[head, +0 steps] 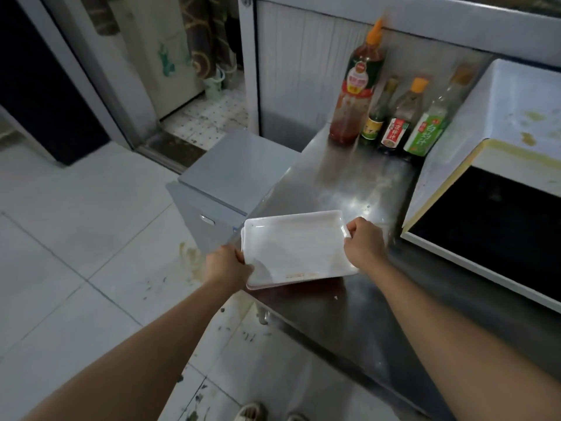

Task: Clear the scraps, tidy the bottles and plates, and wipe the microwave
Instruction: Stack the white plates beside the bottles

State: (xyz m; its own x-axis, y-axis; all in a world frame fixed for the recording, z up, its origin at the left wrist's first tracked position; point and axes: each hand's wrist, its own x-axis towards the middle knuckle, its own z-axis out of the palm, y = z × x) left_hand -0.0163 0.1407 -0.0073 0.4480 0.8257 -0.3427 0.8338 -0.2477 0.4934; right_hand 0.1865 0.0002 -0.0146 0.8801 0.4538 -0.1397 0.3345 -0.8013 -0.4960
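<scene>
A stack of white rectangular plates point(291, 247) is held over the left edge of the steel counter point(358, 189). My left hand point(227, 265) grips the stack's near left edge, and my right hand point(364, 244) grips its right edge. Brown smears mark the top plate's near rim. Several bottles stand in a row at the counter's back: a tall red sauce bottle point(356, 86), a small dark bottle point(378, 113), a brown bottle with an orange cap point(402, 117) and a clear bottle with a green label point(431, 123). The white microwave point(498, 165), stained yellow on top, sits at the right.
A grey bin with a flat lid point(227, 183) stands on the floor by the counter's left end. The tiled floor point(91, 238) shows stains and dark specks. A doorway point(194, 86) opens behind. A small scrap point(335, 297) lies on the counter near the plates.
</scene>
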